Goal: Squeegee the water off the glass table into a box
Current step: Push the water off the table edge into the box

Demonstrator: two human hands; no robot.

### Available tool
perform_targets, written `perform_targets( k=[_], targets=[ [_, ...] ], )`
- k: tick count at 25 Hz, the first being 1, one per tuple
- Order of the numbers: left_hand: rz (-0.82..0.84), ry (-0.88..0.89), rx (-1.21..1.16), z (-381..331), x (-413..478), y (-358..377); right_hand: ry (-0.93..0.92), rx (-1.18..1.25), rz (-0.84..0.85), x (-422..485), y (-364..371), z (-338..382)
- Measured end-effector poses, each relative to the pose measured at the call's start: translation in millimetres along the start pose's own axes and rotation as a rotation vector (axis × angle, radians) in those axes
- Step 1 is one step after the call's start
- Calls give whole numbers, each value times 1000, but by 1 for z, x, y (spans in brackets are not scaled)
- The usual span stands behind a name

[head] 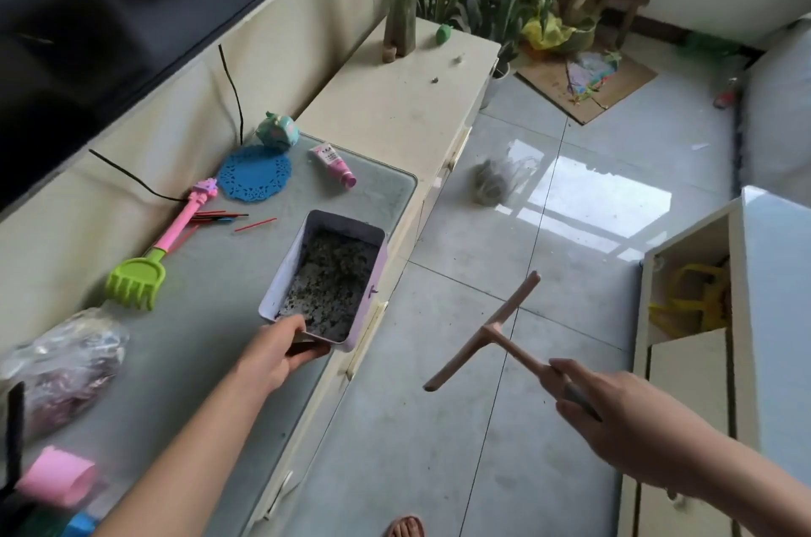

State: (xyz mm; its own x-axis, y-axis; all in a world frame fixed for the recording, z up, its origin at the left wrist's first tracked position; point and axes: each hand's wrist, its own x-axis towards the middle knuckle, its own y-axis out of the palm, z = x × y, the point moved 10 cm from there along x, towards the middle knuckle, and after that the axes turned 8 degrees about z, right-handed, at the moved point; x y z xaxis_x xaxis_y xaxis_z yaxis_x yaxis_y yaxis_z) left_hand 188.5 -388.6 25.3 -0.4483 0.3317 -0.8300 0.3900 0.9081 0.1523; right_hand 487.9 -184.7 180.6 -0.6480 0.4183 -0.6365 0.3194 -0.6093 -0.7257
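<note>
A pale purple rectangular box (376, 273) with dark speckled contents sits on the glass table top (206, 317), near its right edge. My left hand (281, 350) grips the box's near end, thumb inside the rim. My right hand (623, 418) holds the handle of a pinkish-beige squeegee (487, 332) out over the tiled floor, right of the table, blade tilted and off the glass.
On the glass lie a green and pink toy rake (145, 268), a blue doily (254, 176), a pink tube (333, 163), red sticks (254, 225), a plastic bag (61, 365) and a pink roll (57, 477). A white cabinet (693, 317) stands right. A sandalled foot (406, 527) shows below.
</note>
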Motion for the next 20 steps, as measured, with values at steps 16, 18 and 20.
perform_targets(
  k=[16,18,20],
  targets=[
    [254,-206,9,237,-169,173,314,152,35,-253,99,-227],
    [276,-255,29,287,-183,191,372,188,122,-295,133,-267],
    [277,-315,46,338,-193,209,401,265,196,-337,173,-306]
  ],
)
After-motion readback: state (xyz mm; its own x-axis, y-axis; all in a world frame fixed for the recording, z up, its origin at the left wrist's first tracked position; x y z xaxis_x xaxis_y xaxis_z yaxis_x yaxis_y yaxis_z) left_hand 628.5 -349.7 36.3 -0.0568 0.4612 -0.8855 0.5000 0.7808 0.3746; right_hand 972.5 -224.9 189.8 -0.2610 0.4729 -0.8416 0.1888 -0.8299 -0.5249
